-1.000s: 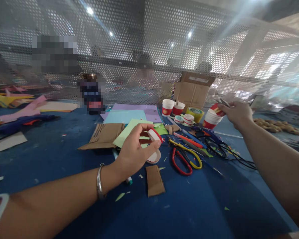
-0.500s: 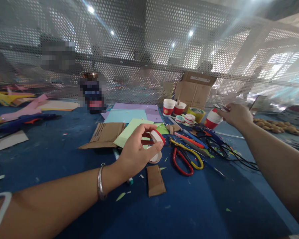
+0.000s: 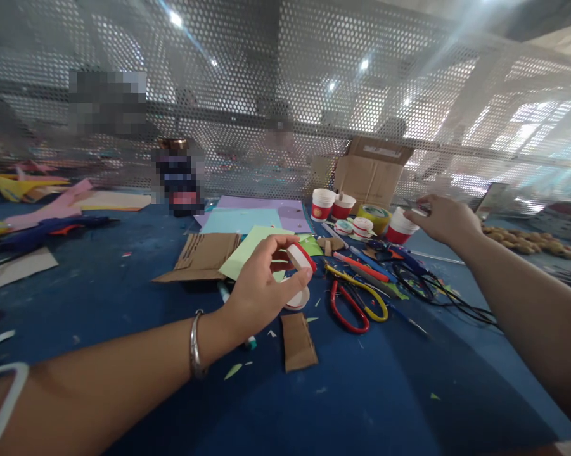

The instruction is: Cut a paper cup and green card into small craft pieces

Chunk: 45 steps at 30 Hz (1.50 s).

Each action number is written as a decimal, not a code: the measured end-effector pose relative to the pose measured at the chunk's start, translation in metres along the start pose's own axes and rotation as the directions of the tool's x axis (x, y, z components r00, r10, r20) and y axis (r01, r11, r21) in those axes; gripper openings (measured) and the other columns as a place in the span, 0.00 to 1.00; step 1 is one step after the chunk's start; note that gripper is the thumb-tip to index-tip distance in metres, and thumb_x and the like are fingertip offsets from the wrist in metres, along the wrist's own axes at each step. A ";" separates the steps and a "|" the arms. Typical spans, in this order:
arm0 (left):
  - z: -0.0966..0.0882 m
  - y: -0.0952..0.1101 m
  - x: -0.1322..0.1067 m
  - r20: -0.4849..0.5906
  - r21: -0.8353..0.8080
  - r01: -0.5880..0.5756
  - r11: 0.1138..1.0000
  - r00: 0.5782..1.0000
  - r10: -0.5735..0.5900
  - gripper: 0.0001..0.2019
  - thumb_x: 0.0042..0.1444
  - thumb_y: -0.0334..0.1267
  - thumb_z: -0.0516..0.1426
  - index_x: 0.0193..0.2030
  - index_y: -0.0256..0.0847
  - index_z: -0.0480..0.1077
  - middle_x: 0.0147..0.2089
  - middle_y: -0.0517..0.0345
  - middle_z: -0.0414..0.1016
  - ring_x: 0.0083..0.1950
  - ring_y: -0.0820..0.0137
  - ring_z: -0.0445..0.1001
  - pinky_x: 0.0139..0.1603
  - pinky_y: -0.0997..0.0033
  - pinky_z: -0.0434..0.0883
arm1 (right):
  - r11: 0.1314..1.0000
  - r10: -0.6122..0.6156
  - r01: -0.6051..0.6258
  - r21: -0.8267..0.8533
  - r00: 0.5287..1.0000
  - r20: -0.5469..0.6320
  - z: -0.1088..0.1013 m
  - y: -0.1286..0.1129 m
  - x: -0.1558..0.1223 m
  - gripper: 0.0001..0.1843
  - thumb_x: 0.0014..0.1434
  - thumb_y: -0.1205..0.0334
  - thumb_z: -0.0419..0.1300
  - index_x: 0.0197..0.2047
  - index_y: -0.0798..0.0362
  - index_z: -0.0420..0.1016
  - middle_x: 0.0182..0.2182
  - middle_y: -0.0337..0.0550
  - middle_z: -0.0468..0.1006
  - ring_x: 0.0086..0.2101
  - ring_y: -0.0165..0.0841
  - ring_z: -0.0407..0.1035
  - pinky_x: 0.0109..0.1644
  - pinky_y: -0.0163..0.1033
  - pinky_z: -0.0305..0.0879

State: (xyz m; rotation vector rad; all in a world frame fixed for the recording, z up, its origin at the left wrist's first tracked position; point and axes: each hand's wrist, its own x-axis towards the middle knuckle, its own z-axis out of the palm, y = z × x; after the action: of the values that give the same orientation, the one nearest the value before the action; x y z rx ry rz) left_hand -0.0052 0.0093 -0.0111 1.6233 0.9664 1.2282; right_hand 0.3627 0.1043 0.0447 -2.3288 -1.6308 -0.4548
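Entry, head view, as I read it from my station. Left hand [image 3: 259, 288]: closed in a pinch, thumb below and fingers above, on a red-and-white cup piece [image 3: 300, 258], a small round white disc with a red rim, held tilted and clear of the blue table [image 3: 123, 297]. Metal bangle [image 3: 197, 345] on that wrist. Directly under the held piece, lying on the table: a second round piece [image 3: 298, 299] of the same colours. Right hand [image 3: 444, 218]: reached out to the far right, fingers curled down over the top of a stack of paper cups [image 3: 399, 227], which stands upright on the table; fingertips touch its rim, but I cannot tell whether they actually grip it. Just beside the left hand, to its right: red-handled scissors [image 3: 349, 311] and yellow-handled scissors [image 3: 364, 296], lying overlapped. Near the wrist: a cardboard strip [image 3: 298, 342] and a marker [image 3: 248, 342] partly hidden behind the hand. Behind the left hand: a flat cardboard sheet [image 3: 200, 256], a green paper sheet [image 3: 250, 250], a light blue sheet [image 3: 237, 221], a purple sheet [image 3: 266, 204]. Between the two hands, toward the far edge: two single red-and-white cups [image 3: 322, 204], a roll of tape [image 3: 373, 217], red and blue pens [image 3: 361, 261]. Below the right forearm: black cable [image 3: 440, 292]. At the back: an open cardboard box [image 3: 371, 172] against a perforated metal screen [image 3: 285, 95].
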 end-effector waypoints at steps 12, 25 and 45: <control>0.005 0.000 0.001 0.023 -0.187 0.092 0.978 0.996 -0.090 0.19 0.59 0.42 0.63 0.53 0.40 0.65 0.48 0.53 0.76 0.46 0.68 0.76 0.46 0.67 0.71 | 0.913 -0.176 0.218 0.344 0.973 -0.149 -0.028 -0.048 -0.065 0.20 0.60 0.45 0.59 0.37 0.56 0.78 0.24 0.43 0.73 0.27 0.34 0.63 0.31 0.39 0.53; 0.004 0.010 -0.009 0.381 -0.328 0.217 0.920 0.921 -0.082 0.25 0.54 0.36 0.66 0.59 0.44 0.66 0.50 0.52 0.75 0.48 0.65 0.74 0.48 0.64 0.72 | 0.124 -0.596 -0.221 0.967 0.763 0.251 -0.034 -0.095 -0.153 0.26 0.61 0.48 0.65 0.57 0.53 0.70 0.16 0.26 0.58 0.17 0.22 0.44 0.20 0.31 0.37; 0.001 0.022 -0.012 0.550 -0.024 -0.075 0.997 0.832 0.076 0.22 0.51 0.30 0.61 0.54 0.47 0.71 0.61 0.50 0.66 0.49 0.63 0.75 0.47 0.61 0.76 | -0.113 -0.776 -0.534 0.838 0.574 0.262 -0.039 -0.091 -0.165 0.22 0.59 0.58 0.68 0.54 0.52 0.69 0.16 0.24 0.57 0.16 0.20 0.41 0.16 0.26 0.38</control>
State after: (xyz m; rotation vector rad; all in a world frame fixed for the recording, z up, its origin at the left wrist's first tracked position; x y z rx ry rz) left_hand -0.0052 -0.0089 0.0055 1.8803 0.5340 0.7280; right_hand 0.2202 -0.0218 0.0183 -0.7703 -1.3991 1.7227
